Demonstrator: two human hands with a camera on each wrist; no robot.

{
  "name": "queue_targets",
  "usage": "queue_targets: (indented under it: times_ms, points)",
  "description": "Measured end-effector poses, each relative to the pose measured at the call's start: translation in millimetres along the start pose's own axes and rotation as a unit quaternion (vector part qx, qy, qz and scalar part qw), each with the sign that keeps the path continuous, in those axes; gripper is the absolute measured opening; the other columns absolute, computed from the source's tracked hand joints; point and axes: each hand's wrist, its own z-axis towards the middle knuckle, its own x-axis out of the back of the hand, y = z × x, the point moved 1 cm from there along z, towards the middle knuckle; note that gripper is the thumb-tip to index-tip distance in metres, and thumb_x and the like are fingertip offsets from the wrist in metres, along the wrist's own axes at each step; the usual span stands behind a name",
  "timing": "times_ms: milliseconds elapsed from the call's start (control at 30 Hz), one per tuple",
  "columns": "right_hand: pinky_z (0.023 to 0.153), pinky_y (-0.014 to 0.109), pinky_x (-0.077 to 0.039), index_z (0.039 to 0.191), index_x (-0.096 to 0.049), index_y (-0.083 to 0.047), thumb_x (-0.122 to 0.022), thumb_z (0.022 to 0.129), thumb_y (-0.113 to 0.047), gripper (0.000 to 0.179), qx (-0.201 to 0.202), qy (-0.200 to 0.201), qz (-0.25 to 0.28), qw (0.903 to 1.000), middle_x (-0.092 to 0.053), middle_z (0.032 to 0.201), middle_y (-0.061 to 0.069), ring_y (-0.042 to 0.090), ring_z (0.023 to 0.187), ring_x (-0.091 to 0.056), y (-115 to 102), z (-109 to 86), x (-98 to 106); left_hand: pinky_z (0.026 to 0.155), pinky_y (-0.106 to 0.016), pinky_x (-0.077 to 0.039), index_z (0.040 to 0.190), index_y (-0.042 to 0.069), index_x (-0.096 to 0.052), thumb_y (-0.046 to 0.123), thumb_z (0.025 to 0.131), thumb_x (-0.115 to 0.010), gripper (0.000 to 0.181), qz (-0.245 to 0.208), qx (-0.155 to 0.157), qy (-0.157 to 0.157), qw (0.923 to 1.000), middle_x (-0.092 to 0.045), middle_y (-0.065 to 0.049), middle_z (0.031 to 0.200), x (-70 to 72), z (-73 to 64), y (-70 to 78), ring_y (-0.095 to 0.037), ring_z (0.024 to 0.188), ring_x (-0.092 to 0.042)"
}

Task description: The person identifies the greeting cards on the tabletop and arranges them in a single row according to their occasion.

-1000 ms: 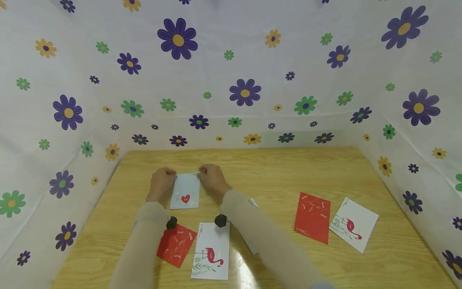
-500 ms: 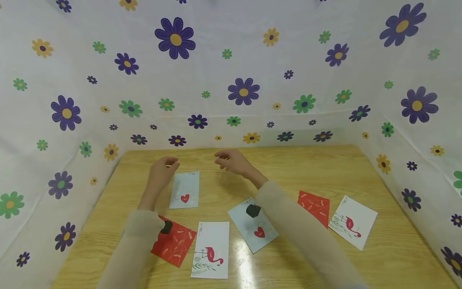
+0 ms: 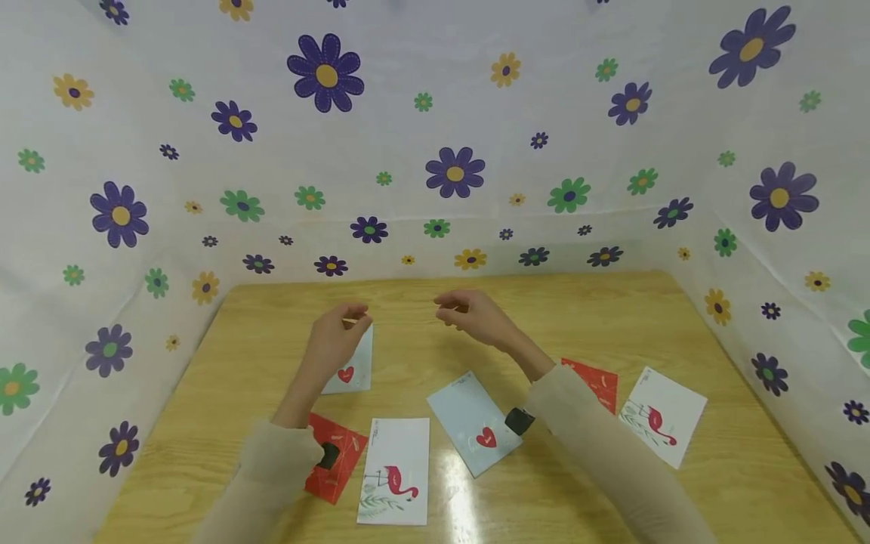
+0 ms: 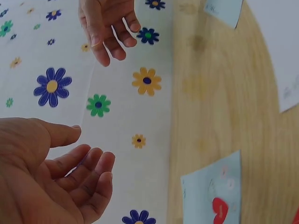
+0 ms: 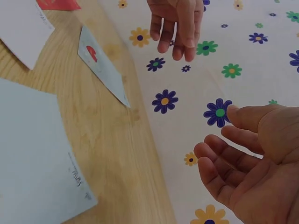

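My left hand (image 3: 334, 340) hovers above a light blue heart card (image 3: 362, 363) at the left of the table, covering part of it. Its fingers are loosely bent and hold nothing, as the left wrist view also shows. To the right my right hand (image 3: 476, 316) is raised over the wood beyond a second light blue heart card (image 3: 469, 423), its fingers relaxed with nothing between them. In front lie a red card (image 3: 340, 453), partly behind the left sleeve, and a white flamingo card (image 3: 394, 468). The right sleeve hides part of another red card (image 3: 598, 385).
A second white flamingo card (image 3: 664, 415) lies at the right. The wooden table (image 3: 544, 317) is enclosed by a white flower-printed cloth (image 3: 408, 136) at the back and both sides. Each wrist carries a small dark device.
Both hands have let go of the far-left heart card, which stays flat. The right hand moved away rightward, uncovering the middle heart card. The left hand rose, then shifted right over its card.
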Motion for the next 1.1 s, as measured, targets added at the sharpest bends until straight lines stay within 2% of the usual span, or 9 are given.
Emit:
queue_targets:
  times_ms: [167,333,533,700,900,1100]
  points:
    - [0.084,0.039,-0.056,0.135,-0.063,0.003,-0.062,0.105,-0.018,0.037,-0.003,0.014,-0.004,0.9999,-0.070,0.120,0.015,0.030,0.102,-0.067,5,-21.5,6,0.076,-0.037,-0.056,0.134,0.003,-0.065,0.024,0.104,-0.064,0.037,-0.003,0.008,-0.027,0.9996,-0.071,-0.011,0.120,-17.6,-14.3,3.7,-0.027,0.102,-0.069]
    - [0.086,0.046,-0.057,0.134,-0.063,0.003,-0.062,0.105,-0.017,0.036,-0.013,0.020,0.005,0.9997,-0.070,0.120,0.015,0.024,0.101,-0.066,11,-38.1,7,0.078,-0.039,-0.057,0.133,0.004,-0.067,0.025,0.103,-0.065,0.037,-0.010,0.015,-0.041,0.9990,-0.071,-0.007,0.119,-35.3,-25.2,1.3,-0.025,0.102,-0.069]
    - [0.086,0.037,-0.056,0.132,-0.065,0.001,-0.064,0.104,-0.018,0.034,-0.038,0.037,-0.013,0.9985,-0.070,0.120,0.012,0.026,0.107,-0.064,21,-55.5,10,0.076,-0.038,-0.058,0.131,0.004,-0.068,0.024,0.102,-0.067,0.036,-0.014,0.014,-0.053,0.9984,-0.072,-0.006,0.115,-53.1,-35.3,1.2,-0.024,0.100,-0.070]
    - [0.086,0.035,-0.055,0.129,-0.067,0.003,-0.067,0.102,-0.017,0.034,-0.044,0.040,-0.032,0.9977,-0.072,0.115,0.010,0.026,0.106,-0.064,33,-65.9,11,0.076,-0.037,-0.058,0.127,0.001,-0.070,0.020,0.101,-0.067,0.032,-0.009,0.008,-0.063,0.9980,-0.072,-0.007,0.111,-65.5,-43.8,2.0,-0.025,0.097,-0.070]
    - [0.079,0.030,-0.053,0.126,-0.067,0.006,-0.069,0.100,-0.013,0.032,-0.052,0.032,-0.055,0.9966,-0.071,0.108,0.009,0.024,0.098,-0.064,43,-71.5,5,0.081,-0.040,-0.058,0.123,-0.001,-0.070,0.018,0.100,-0.068,0.030,0.011,0.014,-0.076,0.9970,-0.072,-0.010,0.109,-77.5,-52.1,3.6,-0.026,0.097,-0.068]
    - [0.076,0.032,-0.054,0.125,-0.068,0.006,-0.071,0.098,-0.010,0.032,-0.069,0.033,-0.068,0.9947,-0.070,0.110,0.013,0.024,0.095,-0.064,46,-76.5,-5,0.078,-0.039,-0.057,0.121,-0.006,-0.070,0.014,0.098,-0.070,0.031,0.019,0.010,-0.088,0.9959,-0.072,-0.011,0.103,-88.6,-55.5,5.1,-0.024,0.092,-0.066]
